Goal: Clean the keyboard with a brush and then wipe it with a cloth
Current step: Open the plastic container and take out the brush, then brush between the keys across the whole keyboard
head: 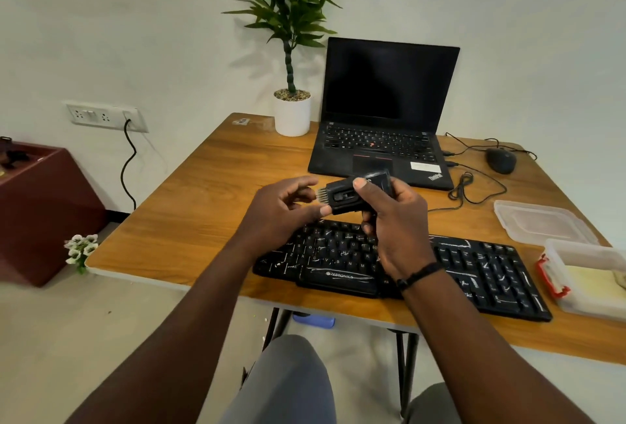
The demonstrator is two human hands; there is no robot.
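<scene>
Black brush [352,194] gripped in right hand [393,220] above keyboard [474,271].

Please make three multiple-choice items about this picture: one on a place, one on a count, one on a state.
1. Where does the potted plant stand?
A. left of the laptop
B. on the keyboard
C. on the floor

2. How many keyboards lie in front of the laptop?
A. one
B. two
C. three

3. What does the right hand do?
A. rests flat on the table
B. grips the brush
C. holds the mouse

Key: 1 A, the pot is by the laptop's left edge; 2 A, one black keyboard; 3 B, fingers wrap the brush body.
</scene>
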